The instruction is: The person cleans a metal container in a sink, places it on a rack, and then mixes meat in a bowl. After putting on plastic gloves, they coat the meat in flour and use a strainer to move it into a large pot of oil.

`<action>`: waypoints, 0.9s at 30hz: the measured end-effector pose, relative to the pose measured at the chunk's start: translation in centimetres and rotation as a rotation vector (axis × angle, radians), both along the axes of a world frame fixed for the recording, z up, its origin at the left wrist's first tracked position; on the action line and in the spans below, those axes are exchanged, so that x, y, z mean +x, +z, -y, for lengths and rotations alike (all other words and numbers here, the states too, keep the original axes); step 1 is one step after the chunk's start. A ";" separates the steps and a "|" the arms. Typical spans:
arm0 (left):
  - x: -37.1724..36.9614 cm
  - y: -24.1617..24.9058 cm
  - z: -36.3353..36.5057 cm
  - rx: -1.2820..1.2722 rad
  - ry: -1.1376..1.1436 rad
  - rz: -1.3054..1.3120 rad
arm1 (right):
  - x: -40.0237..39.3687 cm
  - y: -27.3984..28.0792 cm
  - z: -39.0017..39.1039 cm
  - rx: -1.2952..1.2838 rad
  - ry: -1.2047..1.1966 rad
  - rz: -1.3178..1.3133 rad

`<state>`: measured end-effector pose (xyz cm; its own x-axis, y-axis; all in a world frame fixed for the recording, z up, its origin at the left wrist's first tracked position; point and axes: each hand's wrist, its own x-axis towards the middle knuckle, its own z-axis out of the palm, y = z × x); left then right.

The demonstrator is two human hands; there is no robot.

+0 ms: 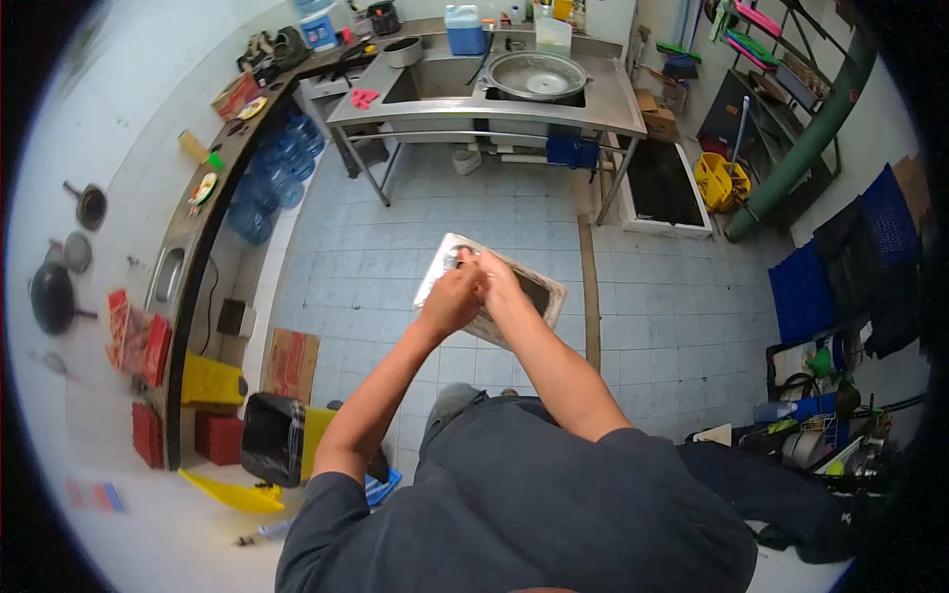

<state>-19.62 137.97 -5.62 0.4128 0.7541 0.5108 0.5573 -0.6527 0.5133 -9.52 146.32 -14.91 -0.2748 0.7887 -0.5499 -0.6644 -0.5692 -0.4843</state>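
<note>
Meeting over white-edged box (436, 271), left hand (455, 296), right hand (494, 279); fingers (468, 261) curled, hold unclear; open floor (529, 212) around.

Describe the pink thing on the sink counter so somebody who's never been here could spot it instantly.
Find the long steel sink counter against the far wall. On its left part, just left of the left basin, lies a small crumpled pink bundle. Its bright color and limp shape set it apart from the round gray pot behind it.
</note>
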 end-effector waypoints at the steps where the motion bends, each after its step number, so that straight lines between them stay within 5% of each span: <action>1: -0.9 0.2 -3.1 0.024 0.004 0.002 | 0.1 4.4 -1.9 0.009 0.103 0.111; 4: -2.6 -0.6 -12.6 0.057 -0.045 0.028 | -1.1 4.2 -11.6 0.017 0.199 0.006; 7: -4.2 -4.1 -22.4 0.124 -0.100 0.062 | -3.4 -1.6 -22.1 -0.059 -0.022 -0.074; 9: -4.7 -3.0 -28.6 0.133 -0.124 -0.014 | -2.8 -5.1 -31.5 -0.174 0.149 -0.331; 11: -5.5 -5.1 -35.7 0.106 -0.097 -0.007 | -3.8 -6.4 -37.9 -0.094 0.187 -0.114; 14: -6.0 -5.2 -45.1 0.135 -0.160 -0.005 | -3.4 -10.1 -48.3 -0.175 0.210 -0.348; 17: -4.8 -3.9 -54.4 0.135 -0.259 0.004 | -2.8 -2.2 -53.7 -0.160 0.017 -0.119; 18: -3.8 -3.9 -57.4 0.126 -0.282 0.007 | -0.6 -8.7 -59.0 -0.092 0.057 -0.254; 21: -0.1 -3.4 -65.7 0.121 -0.401 0.025 | 3.4 -3.2 -64.0 -0.165 -0.072 -0.222; 27: 11.9 -5.8 -79.1 0.121 -0.637 0.065 | 16.9 -4.5 -73.0 -0.080 -0.229 -0.150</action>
<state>-7.74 217.02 -11.41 0.7250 0.3075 0.6163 0.0124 -0.9005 0.4348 7.35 219.33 -19.42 -0.1773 0.7955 -0.5795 -0.8410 -0.4283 -0.3307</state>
